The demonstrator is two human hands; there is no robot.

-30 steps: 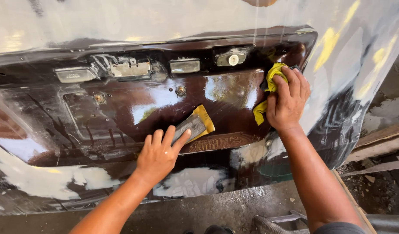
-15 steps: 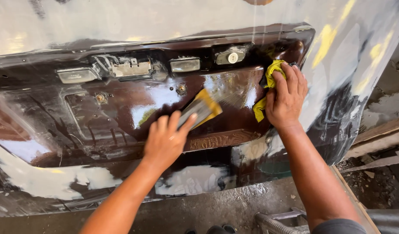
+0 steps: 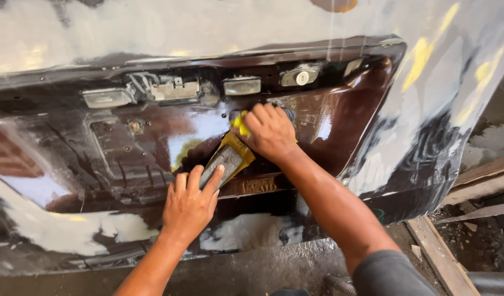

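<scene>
Pressing a flat grey sanding block with a yellow backing (image 3: pixel 225 162) against the wet, glossy dark-brown recessed car body panel (image 3: pixel 339 118), the left hand (image 3: pixel 190 204) lies flat, its fingers together and stretched along the block's lower end. The right hand (image 3: pixel 269 131) is just above, fingers curled shut around a small yellow cloth or sponge (image 3: pixel 240 124), which touches the panel right beside the block's top edge. Along the recess's upper lip sit 2 small rectangular lamp lenses (image 3: pixel 242 86) and a round silver lock cylinder (image 3: pixel 301 78). Patches of pale grey filler (image 3: pixel 71 230) show below on the panel. This looks like wet sanding mid-stroke in the centre of the recess, the cloth feeding or wiping water. Any further stroke would call for even, flat pressure, steering clear of the raised ledge under the block.
</scene>
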